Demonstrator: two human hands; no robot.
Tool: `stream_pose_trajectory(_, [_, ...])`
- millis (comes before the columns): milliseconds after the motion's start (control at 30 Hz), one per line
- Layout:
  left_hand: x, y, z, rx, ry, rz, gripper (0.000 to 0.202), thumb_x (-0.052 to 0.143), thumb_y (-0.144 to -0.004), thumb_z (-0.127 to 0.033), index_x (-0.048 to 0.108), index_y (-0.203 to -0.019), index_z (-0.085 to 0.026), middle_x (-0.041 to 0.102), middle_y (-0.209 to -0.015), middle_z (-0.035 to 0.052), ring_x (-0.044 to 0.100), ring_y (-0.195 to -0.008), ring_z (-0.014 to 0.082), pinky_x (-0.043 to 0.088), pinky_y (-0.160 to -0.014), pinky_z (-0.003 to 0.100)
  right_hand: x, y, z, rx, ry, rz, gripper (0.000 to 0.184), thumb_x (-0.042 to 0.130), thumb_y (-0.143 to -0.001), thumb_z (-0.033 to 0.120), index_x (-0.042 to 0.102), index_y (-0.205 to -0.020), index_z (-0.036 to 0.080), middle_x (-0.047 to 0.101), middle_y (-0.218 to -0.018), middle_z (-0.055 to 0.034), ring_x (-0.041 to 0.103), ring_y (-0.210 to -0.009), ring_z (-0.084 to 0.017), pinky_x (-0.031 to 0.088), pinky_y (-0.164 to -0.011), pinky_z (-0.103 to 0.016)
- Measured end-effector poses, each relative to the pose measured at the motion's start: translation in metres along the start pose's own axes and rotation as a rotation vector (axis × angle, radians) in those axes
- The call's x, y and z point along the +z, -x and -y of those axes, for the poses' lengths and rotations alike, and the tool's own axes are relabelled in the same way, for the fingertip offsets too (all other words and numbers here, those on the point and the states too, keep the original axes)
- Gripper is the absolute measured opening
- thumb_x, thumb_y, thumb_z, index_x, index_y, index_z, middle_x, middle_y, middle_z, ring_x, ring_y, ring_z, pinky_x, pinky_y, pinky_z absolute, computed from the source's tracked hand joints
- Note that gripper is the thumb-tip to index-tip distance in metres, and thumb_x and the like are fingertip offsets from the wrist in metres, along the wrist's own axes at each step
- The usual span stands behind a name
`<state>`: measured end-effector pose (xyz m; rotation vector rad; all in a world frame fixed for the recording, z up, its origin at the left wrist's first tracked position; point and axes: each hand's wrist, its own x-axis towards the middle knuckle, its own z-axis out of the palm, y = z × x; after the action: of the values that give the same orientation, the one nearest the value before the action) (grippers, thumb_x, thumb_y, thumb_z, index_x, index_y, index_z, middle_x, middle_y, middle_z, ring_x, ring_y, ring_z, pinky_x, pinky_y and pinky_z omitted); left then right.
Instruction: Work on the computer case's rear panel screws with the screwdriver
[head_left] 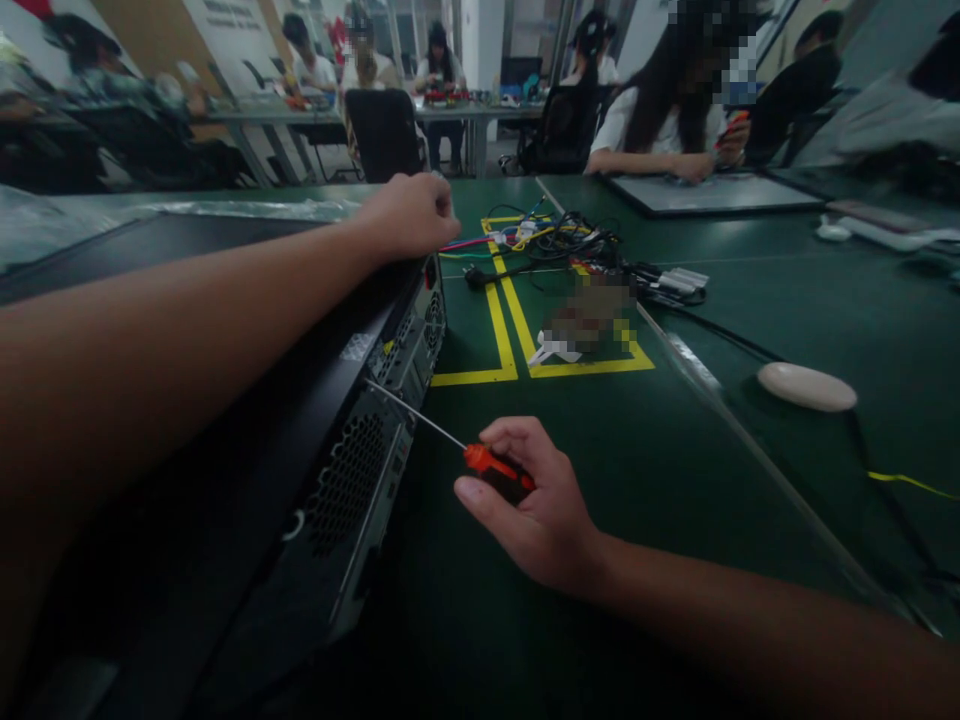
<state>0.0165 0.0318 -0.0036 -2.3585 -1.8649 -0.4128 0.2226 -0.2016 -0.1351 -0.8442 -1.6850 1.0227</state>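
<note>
A black desktop computer case [225, 340] lies on its side at the left, its metal back panel [352, 470] with vents facing right. My right hand [544, 500] is wrapped round the orange and black handle of a screwdriver [487, 462]. Its thin shaft slants up and left, the tip at the upper edge of the back panel. Across the case reaches my left arm, and my left hand [409, 215] is at its far corner with fingers curled. What those fingers hold, if anything, is hidden.
On the green table [637, 480], yellow tape marks out rectangles. A heap of cables [577, 240] with a black plug [474, 277] sits beyond the case. A white oval object [806, 387] lies right. Opposite, a person works at a flat dark-framed panel [720, 192]; others sit farther back.
</note>
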Motion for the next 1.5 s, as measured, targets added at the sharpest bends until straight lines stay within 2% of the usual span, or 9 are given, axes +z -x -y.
stream_pose_trajectory(67, [0.0010,-0.0011,0.0009,0.003,0.009,-0.016,0.031,0.060,-0.090,-0.030,0.077,-0.110,-0.015,0.077,-0.113,0.0155,0.070,-0.107,0.0299,0.052,-0.094,0.040,0.0002,0.0007,-0.0006,0.008,0.021,-0.003,0.029,0.077,-0.087,0.023,0.056,-0.106,0.025,0.064,-0.084,0.0040,0.061,-0.067,-0.014,0.048,-0.063,-0.028])
stream_pose_trajectory(233, [0.0015,-0.0002,0.0009,0.011,0.004,-0.043,0.025,0.059,-0.091,-0.030,0.077,-0.104,-0.020,0.077,-0.111,0.0125,0.069,-0.104,0.0277,0.053,-0.091,0.038,0.0005,-0.0024,0.0006,-0.003,0.036,0.002,0.019,0.073,-0.091,0.019,0.057,-0.101,0.025,0.064,-0.081,0.0040,0.062,-0.068,-0.014,0.049,-0.065,-0.028])
stream_pose_trajectory(500, [-0.0014,0.0029,-0.0016,0.016,-0.043,-0.021,0.028,0.058,-0.091,-0.027,0.076,-0.106,-0.013,0.075,-0.106,0.0120,0.070,-0.102,0.0271,0.054,-0.092,0.038,-0.0020,-0.0030,-0.0004,-0.048,0.043,-0.022,0.012,0.074,-0.092,0.022,0.064,-0.098,0.022,0.064,-0.081,0.0025,0.060,-0.069,-0.014,0.048,-0.065,-0.029])
stream_pose_trajectory(667, [-0.0021,0.0019,-0.0023,0.020,-0.050,-0.002,0.032,0.056,-0.093,-0.029,0.076,-0.110,-0.012,0.076,-0.108,0.0131,0.070,-0.104,0.0276,0.053,-0.094,0.038,-0.0033,-0.0037,0.0026,-0.028,0.035,0.005,0.005,0.068,-0.097,0.023,0.071,-0.101,0.021,0.067,-0.086,-0.0013,0.062,-0.073,-0.016,0.049,-0.065,-0.030])
stream_pose_trajectory(800, [-0.0015,0.0013,-0.0009,0.029,-0.045,-0.008,0.032,0.055,-0.092,-0.029,0.077,-0.110,-0.012,0.076,-0.110,0.0145,0.070,-0.106,0.0290,0.053,-0.093,0.039,-0.0005,-0.0038,0.0065,0.046,-0.022,0.037,0.010,0.062,-0.101,0.024,0.070,-0.097,0.021,0.062,-0.080,-0.0001,0.060,-0.070,-0.015,0.048,-0.063,-0.030])
stream_pose_trajectory(867, [-0.0010,0.0015,-0.0005,0.039,-0.035,-0.015,0.033,0.055,-0.092,-0.029,0.077,-0.110,-0.012,0.076,-0.111,0.0153,0.070,-0.108,0.0299,0.053,-0.094,0.040,0.0012,-0.0025,0.0068,0.068,-0.073,0.035,0.004,0.065,-0.098,0.024,0.068,-0.101,0.021,0.061,-0.079,0.0015,0.058,-0.066,-0.014,0.047,-0.060,-0.028])
stream_pose_trajectory(1000, [-0.0013,0.0021,-0.0012,0.024,-0.007,-0.001,0.033,0.056,-0.092,-0.029,0.076,-0.111,-0.011,0.075,-0.114,0.0146,0.069,-0.111,0.0301,0.051,-0.100,0.041,0.0024,-0.0003,0.0051,0.073,-0.069,-0.008,0.023,0.077,-0.087,0.022,0.059,-0.102,0.023,0.061,-0.079,0.0044,0.055,-0.063,-0.013,0.045,-0.059,-0.027])
stream_pose_trajectory(1367, [-0.0052,0.0048,-0.0050,-0.002,-0.032,0.004,0.030,0.057,-0.090,-0.030,0.076,-0.108,-0.015,0.077,-0.110,0.0118,0.069,-0.104,0.0246,0.051,-0.095,0.033,-0.0003,-0.0043,0.0042,0.031,-0.023,-0.014,0.017,0.073,-0.090,0.020,0.059,-0.099,0.024,0.063,-0.080,0.0036,0.059,-0.067,-0.014,0.047,-0.063,-0.027])
stream_pose_trajectory(1500, [-0.0051,0.0047,-0.0056,-0.009,-0.034,0.006,0.031,0.056,-0.091,-0.029,0.077,-0.110,-0.015,0.077,-0.112,0.0137,0.069,-0.104,0.0262,0.052,-0.094,0.035,-0.0001,-0.0042,0.0038,0.023,-0.021,-0.025,0.017,0.074,-0.090,0.019,0.060,-0.098,0.023,0.062,-0.080,0.0040,0.058,-0.067,-0.013,0.047,-0.063,-0.027])
